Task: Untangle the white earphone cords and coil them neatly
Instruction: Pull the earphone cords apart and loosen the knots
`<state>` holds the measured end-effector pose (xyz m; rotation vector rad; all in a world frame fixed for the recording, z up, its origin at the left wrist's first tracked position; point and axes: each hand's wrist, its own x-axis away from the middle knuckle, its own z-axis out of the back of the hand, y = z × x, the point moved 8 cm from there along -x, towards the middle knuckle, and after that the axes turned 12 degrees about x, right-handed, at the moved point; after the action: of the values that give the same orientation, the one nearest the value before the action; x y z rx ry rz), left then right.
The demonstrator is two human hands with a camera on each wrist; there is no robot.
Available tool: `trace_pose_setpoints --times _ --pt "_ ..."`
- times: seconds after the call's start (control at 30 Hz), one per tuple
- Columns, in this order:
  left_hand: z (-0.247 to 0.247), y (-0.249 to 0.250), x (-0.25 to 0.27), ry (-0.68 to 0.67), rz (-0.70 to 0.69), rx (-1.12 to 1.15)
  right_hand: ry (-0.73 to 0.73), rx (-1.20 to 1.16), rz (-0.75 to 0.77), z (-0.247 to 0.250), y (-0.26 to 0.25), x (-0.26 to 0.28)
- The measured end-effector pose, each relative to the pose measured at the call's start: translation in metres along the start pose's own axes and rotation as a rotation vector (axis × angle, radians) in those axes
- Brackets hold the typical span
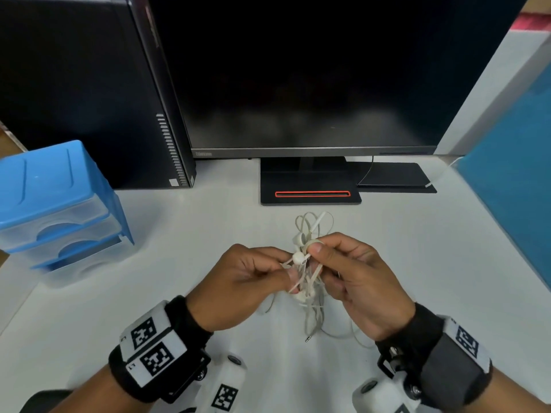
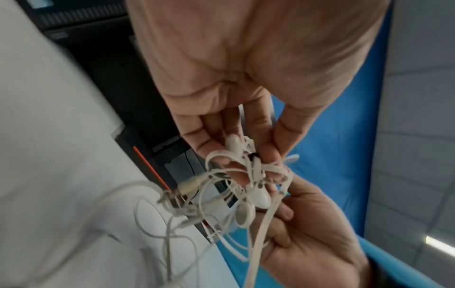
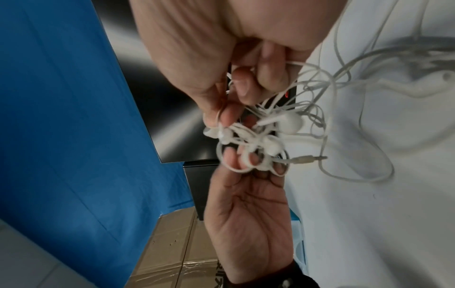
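A tangled bundle of white earphone cords (image 1: pixel 310 281) hangs between both hands above the white desk (image 1: pixel 417 248). My left hand (image 1: pixel 253 278) pinches cords on the bundle's left side, beside an earbud (image 1: pixel 298 257). My right hand (image 1: pixel 343 269) pinches a loop at the top right with thumb and forefinger. Loose loops stick up behind the hands; a jack plug (image 1: pixel 307 339) dangles near the desk. In the left wrist view the left hand (image 2: pixel 246 148) holds knotted cords (image 2: pixel 248 175) with earbuds (image 2: pixel 259 196). The right wrist view shows the right hand (image 3: pixel 229 109) on the tangle (image 3: pixel 253 140), where another plug (image 3: pixel 310 158) juts out.
A black monitor (image 1: pixel 313 84) on its stand (image 1: pixel 310 192) stands straight ahead. A black computer tower (image 1: pixel 89 84) is at the back left. A blue plastic drawer unit (image 1: pixel 59 204) sits on the left. A blue partition (image 1: pixel 512 189) borders the right side.
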<state>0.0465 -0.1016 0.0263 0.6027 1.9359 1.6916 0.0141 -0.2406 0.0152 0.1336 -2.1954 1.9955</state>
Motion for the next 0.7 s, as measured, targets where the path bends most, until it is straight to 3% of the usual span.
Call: trace_pose_setpoints --times 0.1,0.27,0.4,0.47,0.7 --pt "0.004 -0.003 0.002 0.029 -0.001 -0.267 -0.052 0.091 -0.063 0.000 0.002 -0.001" --pt "0.007 -0.003 0.003 0.057 0.006 -0.310 -0.088 0.311 0.010 -0.001 -0.001 -0.001" --pt "0.002 -0.004 0.003 -0.021 0.065 -0.073 -0.062 0.432 0.169 -0.003 -0.013 0.001" --pt "0.007 -0.004 0.001 0.026 0.073 0.050 -0.030 0.418 0.201 0.000 -0.016 0.000" --pt "0.005 0.004 0.002 0.086 -0.057 0.013 -0.001 0.424 0.284 0.001 -0.022 0.001"
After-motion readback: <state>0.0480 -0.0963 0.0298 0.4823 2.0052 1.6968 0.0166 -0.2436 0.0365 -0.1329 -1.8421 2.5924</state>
